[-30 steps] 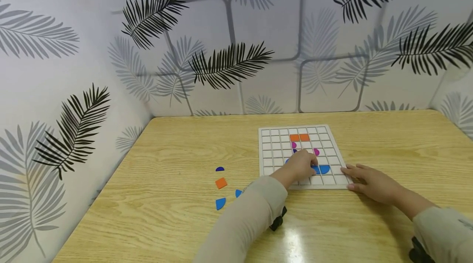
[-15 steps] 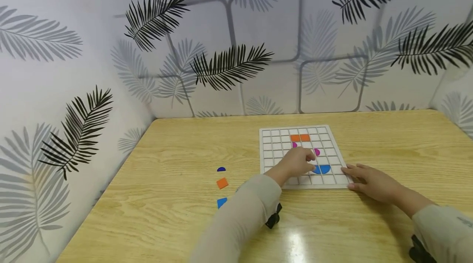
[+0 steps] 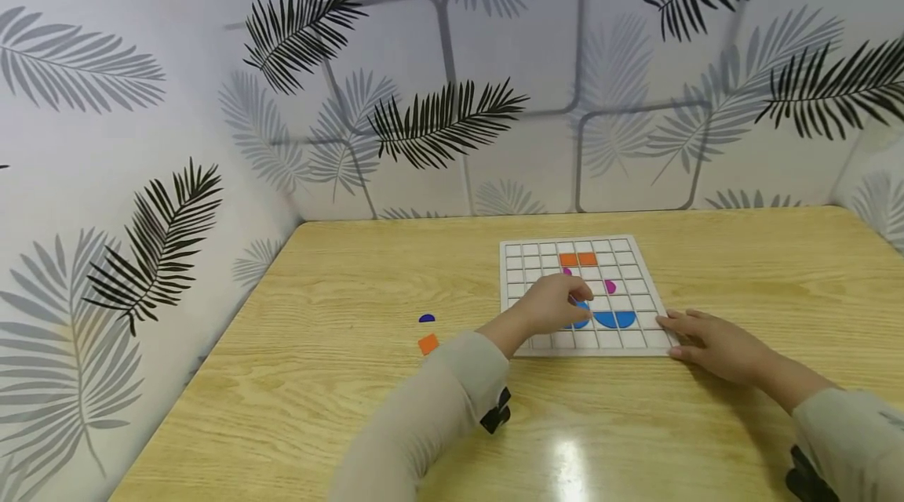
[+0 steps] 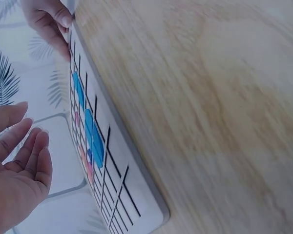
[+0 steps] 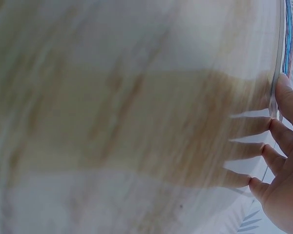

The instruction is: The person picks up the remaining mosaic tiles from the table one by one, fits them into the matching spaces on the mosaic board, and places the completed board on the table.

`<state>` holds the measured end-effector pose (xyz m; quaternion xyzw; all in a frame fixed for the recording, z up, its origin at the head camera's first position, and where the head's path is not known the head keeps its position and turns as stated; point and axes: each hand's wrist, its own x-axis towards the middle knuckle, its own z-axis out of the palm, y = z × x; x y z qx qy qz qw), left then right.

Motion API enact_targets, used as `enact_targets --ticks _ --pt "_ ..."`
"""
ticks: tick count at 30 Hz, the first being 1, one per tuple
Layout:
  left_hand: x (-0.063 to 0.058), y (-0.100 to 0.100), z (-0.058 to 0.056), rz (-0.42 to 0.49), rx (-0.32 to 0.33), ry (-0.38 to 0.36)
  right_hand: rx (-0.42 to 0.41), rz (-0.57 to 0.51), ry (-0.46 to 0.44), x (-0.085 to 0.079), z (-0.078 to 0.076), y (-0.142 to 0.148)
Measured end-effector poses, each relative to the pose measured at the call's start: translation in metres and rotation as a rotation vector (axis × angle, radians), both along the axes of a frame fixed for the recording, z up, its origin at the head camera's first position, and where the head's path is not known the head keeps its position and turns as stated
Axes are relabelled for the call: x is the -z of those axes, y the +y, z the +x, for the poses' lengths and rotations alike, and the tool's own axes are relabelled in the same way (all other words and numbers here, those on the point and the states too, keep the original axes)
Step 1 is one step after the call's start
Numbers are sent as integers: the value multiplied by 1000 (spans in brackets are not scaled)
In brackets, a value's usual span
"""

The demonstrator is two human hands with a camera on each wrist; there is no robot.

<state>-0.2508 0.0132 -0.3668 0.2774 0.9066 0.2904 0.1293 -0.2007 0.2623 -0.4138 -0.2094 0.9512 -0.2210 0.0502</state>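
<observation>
A white grid board lies on the table, its cells holding flat coloured pieces. Over its left-middle part hovers my left hand, fingers loosely bent; the left wrist view shows nothing between them. Just beside its fingertips are blue pieces, partly covered by the hand. To their right, two blue quarter circles sit side by side. Further back are a magenta half circle and two orange squares; another magenta piece is partly hidden. My right hand rests with extended fingers at the board's right edge.
Left of the board, a dark blue half circle and an orange square lie loose on the wooden table. My left sleeve covers the table just in front of them. A leaf-patterned wall stands behind.
My left hand has drawn back leftward from the blue quarter circles, uncovering blue pieces nearby. The sleeve has shifted left over the loose blue pieces, hiding them. My right hand stays at the board's edge.
</observation>
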Motion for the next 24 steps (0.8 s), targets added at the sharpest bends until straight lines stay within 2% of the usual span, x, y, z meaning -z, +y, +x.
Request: enact_targets --ticks 8,13,20,24 --pt "-15 -25 6 74 -6 -34 -12 -8 -2 0 -1 -2" --pt "-21 -41 10 145 -7 -82 -21 -23 -3 -1 0 -1" --pt "-24 -60 16 225 3 -121 -20 -13 11 1 1 0" --pt "-23 -73 19 242 1 -129 -21 -15 14 1 0 0"
